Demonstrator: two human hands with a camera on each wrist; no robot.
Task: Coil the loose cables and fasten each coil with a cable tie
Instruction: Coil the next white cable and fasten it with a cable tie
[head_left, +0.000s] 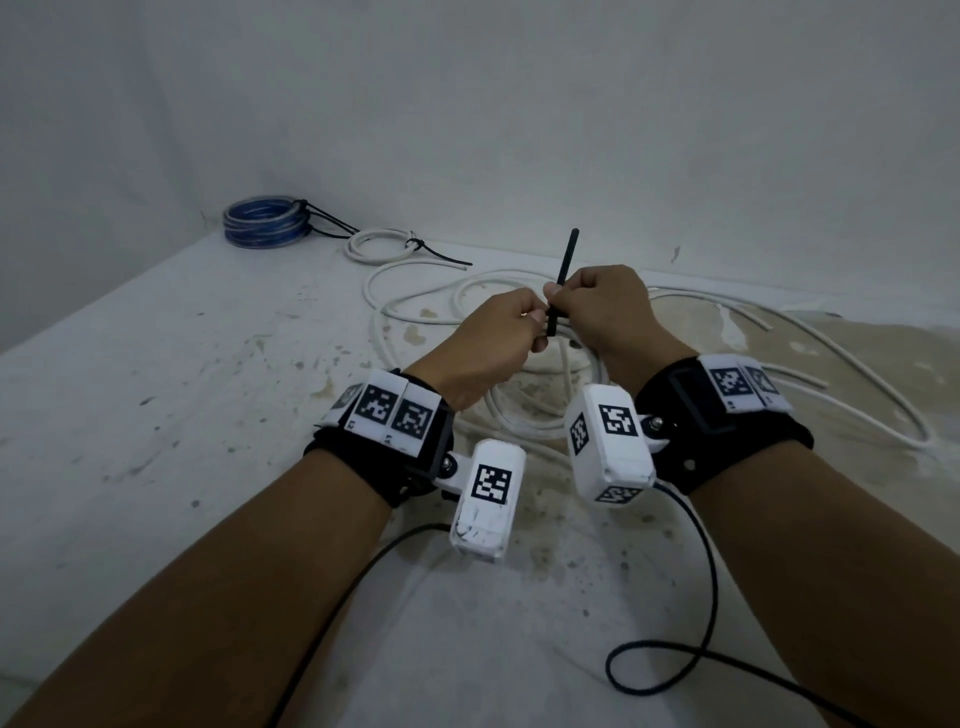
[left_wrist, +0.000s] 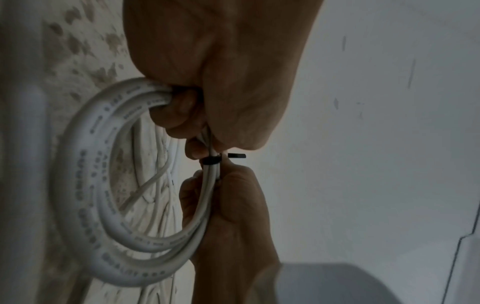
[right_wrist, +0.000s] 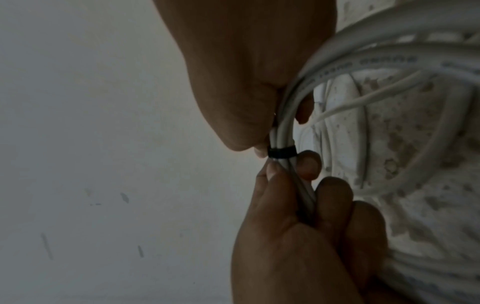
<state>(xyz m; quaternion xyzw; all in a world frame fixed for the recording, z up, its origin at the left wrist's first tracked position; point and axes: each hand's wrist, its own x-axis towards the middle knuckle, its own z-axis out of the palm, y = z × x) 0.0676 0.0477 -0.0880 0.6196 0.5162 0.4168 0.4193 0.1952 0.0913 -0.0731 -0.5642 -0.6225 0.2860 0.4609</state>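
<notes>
The black tie (head_left: 562, 283) was seen wrapped once around the gathered strands of the white coil (left_wrist: 85, 185), and it sat in the narrow gap between the two hands, touching the fingertips of both. In the head view its free tail stood almost upright, pointing up and away from the person, across the run of the strands, which passed from one hand to the other. The coil itself was held up off the table (head_left: 156, 364), with its loop hanging down below the hands.

The left hand (head_left: 493, 348) was closed around the strands on its own side of the tie. The right hand (head_left: 602, 306) was closed as well, around the strands on the other side, and its fingertips seemed to pinch the tie near the band; the exact contact was not clear. Both hands were equally near, but the tail rose beside the right hand, so a pull along the tail was judged easier for that hand while the left one kept the bundle steady.

Farther back, a blue coil (head_left: 265, 223) and a small white coil (head_left: 382, 244) lay already tied, and loose cable (head_left: 831, 353) lay spread on the table.
</notes>
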